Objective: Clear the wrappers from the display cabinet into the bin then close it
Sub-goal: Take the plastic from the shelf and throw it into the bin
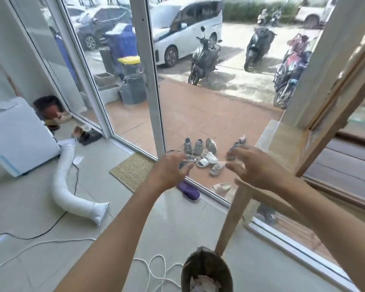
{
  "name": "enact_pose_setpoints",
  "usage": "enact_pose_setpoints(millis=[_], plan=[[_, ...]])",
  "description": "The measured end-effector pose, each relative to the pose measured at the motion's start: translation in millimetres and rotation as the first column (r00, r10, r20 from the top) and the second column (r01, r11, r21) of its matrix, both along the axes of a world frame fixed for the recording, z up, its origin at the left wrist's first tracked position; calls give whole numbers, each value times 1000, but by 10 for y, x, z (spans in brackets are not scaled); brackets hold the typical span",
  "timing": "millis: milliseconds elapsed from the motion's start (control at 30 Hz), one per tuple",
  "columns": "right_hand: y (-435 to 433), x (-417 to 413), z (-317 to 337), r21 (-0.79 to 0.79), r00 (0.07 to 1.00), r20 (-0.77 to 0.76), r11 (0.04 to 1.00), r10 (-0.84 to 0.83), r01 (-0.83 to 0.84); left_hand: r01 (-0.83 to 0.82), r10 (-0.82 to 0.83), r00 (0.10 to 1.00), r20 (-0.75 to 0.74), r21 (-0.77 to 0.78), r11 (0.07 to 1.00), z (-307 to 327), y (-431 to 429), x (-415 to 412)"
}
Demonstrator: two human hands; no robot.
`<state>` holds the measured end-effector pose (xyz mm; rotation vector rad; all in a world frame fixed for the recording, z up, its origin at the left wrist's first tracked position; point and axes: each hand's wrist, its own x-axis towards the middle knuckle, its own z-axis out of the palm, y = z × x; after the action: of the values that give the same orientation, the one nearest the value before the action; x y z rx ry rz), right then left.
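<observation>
A wood-framed glass display cabinet [335, 87] fills the right side, and one of its wooden legs [232, 218] reaches the floor just right of the bin. The brown round bin [207, 268] stands on the floor at the bottom centre, with crumpled white wrappers [202, 283] inside it. My left hand [169, 171] and my right hand [255, 167] are stretched forward at mid-height above the bin, left of the cabinet. Both have their fingers spread, and I see nothing held in either. The cabinet's inside is out of view.
A white appliance [19, 135] with a ribbed white hose [67, 186] sits at the left. Black cable and white rope [156, 268] lie on the tiled floor. A woven doormat [133, 171] and a purple slipper [188, 190] lie by the glass door [152, 81]; shoes and scooters are outside.
</observation>
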<state>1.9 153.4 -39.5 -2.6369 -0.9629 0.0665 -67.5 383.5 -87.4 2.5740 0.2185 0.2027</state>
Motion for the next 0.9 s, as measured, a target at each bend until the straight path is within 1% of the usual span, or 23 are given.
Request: enact_pose_setpoints(millis=[133,233,367,467,533,633,733,833,900], plan=[[-477,-42,541,30,992,99,997,-72,70,108,-110,985,132,24,994,615,-406,183],[-903,-70,844,47,976,162,989,-145,139,216,-225,949,223,64,974,961,-820,339],[-1565,-117,1169,110,949,188,966,-253,235,382,-384,868,316,70,921,1268,-1464,497],[-2204,-135,1361,130,892,192,912,-409,390,539,-530,779,337,74,839,1468,-2065,624],[-2555,-94,1435,128,846,159,860,-509,493,596,-583,742,333,73,800,1587,-2420,724],[-2889,10,1506,114,796,132,807,-591,580,608,-601,746,287,72,790,1712,-2803,924],[-3009,143,1556,73,773,72,777,-630,626,615,-628,752,199,130,778,1795,-3098,1142],[-3001,320,1562,-15,761,-1,761,-649,649,635,-665,735,132,208,744,1854,-3387,1331],[-2965,438,1537,-71,755,-32,755,-655,652,623,-649,755,91,209,754,1869,-3516,1470]])
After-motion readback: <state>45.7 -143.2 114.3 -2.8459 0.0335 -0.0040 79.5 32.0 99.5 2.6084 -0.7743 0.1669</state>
